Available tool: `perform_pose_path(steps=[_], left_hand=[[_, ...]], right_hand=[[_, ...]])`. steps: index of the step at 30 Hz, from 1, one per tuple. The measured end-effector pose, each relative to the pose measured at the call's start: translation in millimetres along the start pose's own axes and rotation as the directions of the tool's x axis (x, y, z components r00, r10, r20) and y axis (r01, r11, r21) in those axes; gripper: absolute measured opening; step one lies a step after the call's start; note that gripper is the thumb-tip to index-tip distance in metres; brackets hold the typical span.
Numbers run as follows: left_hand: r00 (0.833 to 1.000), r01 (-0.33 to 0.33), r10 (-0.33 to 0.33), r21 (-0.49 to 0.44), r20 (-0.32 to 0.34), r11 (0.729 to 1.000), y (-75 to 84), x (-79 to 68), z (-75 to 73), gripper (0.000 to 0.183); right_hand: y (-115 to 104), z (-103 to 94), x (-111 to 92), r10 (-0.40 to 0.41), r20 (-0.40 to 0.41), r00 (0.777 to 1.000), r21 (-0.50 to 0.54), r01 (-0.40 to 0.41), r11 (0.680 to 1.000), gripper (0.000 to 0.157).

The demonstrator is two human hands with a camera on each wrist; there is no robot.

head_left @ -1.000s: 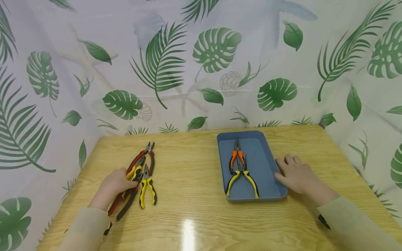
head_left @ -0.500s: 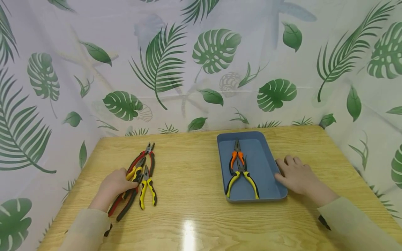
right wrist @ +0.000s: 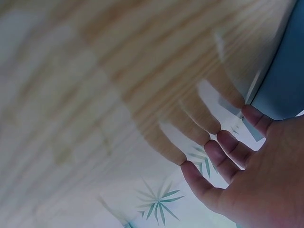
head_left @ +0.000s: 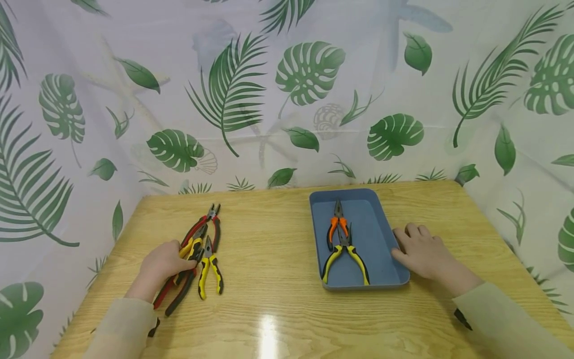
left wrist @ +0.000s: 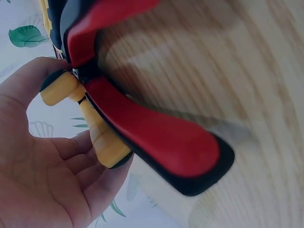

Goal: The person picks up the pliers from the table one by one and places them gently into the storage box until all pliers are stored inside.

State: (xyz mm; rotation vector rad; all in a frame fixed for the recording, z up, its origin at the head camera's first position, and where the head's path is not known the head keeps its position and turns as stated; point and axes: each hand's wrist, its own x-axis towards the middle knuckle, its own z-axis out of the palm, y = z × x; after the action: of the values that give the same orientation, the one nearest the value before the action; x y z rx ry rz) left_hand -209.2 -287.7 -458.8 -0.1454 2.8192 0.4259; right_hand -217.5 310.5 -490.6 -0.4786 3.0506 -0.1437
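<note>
My left hand is over a cluster of pliers on the left of the table. Its thumb and fingers lie around the handles of yellow-handled pliers, partly hidden in the head view. Red-and-black pliers cross close against them, their handles pointing toward me. Behind lie other red-and-black pliers; just right are yellow-and-black needle-nose pliers. My right hand rests on the table beside the blue tray, fingertips down, thumb at its right wall. Nothing is in that hand.
Inside the tray lie orange-handled needle-nose pliers at the back and yellow-and-black pliers in front, overlapping. The wooden table stretches between cluster and tray. A leaf-patterned cloth hangs behind and along both sides.
</note>
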Motion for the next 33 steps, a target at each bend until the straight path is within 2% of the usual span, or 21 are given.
perform_pose_path(steps=[15, 23, 33], left_hand=[[1.000, 0.001, -0.001, -0.013, -0.030, 1.000, 2.5, -2.4, -4.5, 0.044], [0.998, -0.005, 0.003, -0.017, -0.067, 1.000, 1.2, -2.4, -3.6, 0.045], [0.994, 0.011, -0.017, -0.060, -0.103, 0.998, 2.8, -3.2, -6.5, 0.045]], right_hand=[[1.3, 1.7, 1.0, -0.007, -0.004, 1.000, -0.026, 0.007, 1.000, 0.059], [1.0, 0.5, 0.5, -0.008, -0.003, 1.000, -0.023, 0.008, 1.000, 0.060], [1.3, 1.0, 0.6, -0.001, 0.004, 1.000, -0.019, 0.001, 1.000, 0.060]])
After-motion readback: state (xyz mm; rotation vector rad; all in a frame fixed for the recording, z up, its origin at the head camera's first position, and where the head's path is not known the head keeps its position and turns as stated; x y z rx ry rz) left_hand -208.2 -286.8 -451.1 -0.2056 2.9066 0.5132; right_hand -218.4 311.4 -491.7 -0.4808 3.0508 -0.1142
